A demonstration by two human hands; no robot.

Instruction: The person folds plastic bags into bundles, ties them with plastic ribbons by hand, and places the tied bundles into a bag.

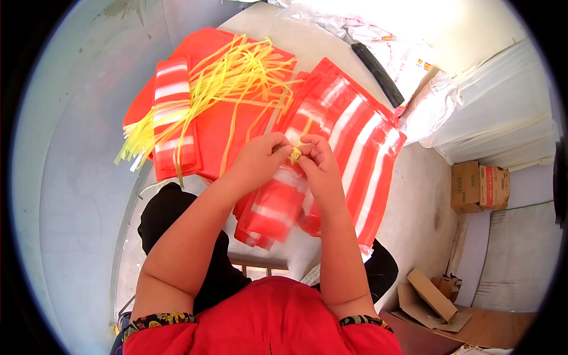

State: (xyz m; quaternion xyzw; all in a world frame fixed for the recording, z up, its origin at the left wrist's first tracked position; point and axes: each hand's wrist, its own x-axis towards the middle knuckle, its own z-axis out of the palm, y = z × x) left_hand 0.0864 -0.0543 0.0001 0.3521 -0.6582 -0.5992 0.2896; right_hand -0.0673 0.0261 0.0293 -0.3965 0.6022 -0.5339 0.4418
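A folded bundle of red-and-white striped plastic (273, 213) lies in front of me, apparently bags. My left hand (260, 156) and my right hand (320, 170) meet over its middle, closed in a pinch on a bunched yellow plastic strip (295, 155). Fingertips partly hide the strip, so whether it is knotted I cannot tell. Right beside my right hand spreads a stack of striped plastic (365, 136). On the left, loose yellow strips (239, 68) are heaped over red plastic sheets (216, 133), with another folded striped bundle (170, 89) lying across their ends.
A black roll (377, 74) and crumpled white plastic bags (435, 97) lie at the table's far right. One cardboard box (480, 187) stands farther right; opened cardboard (431, 302) is at lower right. A pale wall (77, 160) rises close on the left.
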